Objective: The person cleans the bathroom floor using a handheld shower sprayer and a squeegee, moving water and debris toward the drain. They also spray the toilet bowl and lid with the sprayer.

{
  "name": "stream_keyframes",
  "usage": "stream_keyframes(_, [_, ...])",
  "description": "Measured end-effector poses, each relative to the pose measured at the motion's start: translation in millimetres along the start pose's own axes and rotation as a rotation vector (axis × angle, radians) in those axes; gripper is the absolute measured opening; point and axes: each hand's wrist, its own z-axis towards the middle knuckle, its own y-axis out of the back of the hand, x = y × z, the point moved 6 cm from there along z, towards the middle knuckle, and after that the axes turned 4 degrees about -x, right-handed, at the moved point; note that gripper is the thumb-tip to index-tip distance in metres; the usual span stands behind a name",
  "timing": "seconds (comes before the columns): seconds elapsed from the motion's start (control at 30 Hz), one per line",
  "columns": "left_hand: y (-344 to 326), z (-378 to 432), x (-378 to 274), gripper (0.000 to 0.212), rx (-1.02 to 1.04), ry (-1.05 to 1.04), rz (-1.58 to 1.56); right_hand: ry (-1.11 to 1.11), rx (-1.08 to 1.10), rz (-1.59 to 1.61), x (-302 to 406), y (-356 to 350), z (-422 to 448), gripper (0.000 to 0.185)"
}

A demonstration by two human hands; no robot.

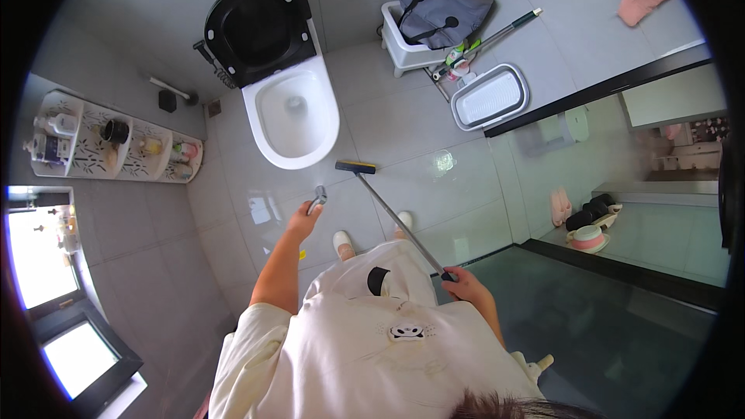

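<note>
My left hand (303, 221) grips a chrome handheld sprayer (319, 194), held above the grey floor tiles just short of the toilet. My right hand (464, 286) is closed around the grip of a long metal pole (401, 222) beside my right hip. At the pole's far end a floor brush (356, 167), dark with a yellowish strip, rests on the tiles close to the front of the bowl. The white toilet (326, 145) has its black lid (256, 29) raised. Wet patches on the floor (442, 163) shine with reflected light.
A white basin stool (407, 53) carries a grey bag (445, 6). Against it leans another pole (506, 32), near bottles and a collapsible tub (490, 97). Left, a wall shelf (93, 157) holds bottles above a window (43, 267). A black-framed glass partition (611, 279) stands right.
</note>
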Motion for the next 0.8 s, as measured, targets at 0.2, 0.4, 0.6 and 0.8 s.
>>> stream_keyframes(0.2, [-12.3,-1.0,-43.2,0.057,-0.052,-0.005,0.014,0.121,0.089,-0.115,17.7,51.6,53.8,0.054])
stream_keyframes(0.4, [-84.4,5.5,-124.8,0.059,0.093,0.039,0.180,0.122,0.175,-0.156,35.1,138.3,94.1,0.053])
stream_keyframes(0.6, [-124.1,36.8,-181.3,0.065,-0.018,0.128,0.276,0.051,0.197,-0.225,8.1,226.5,95.7,0.054])
stream_keyframes(0.8, [-105.6,54.1,-276.5,0.059,-0.190,0.161,0.280,0.039,0.193,-0.185,-10.7,271.1,109.0,0.054])
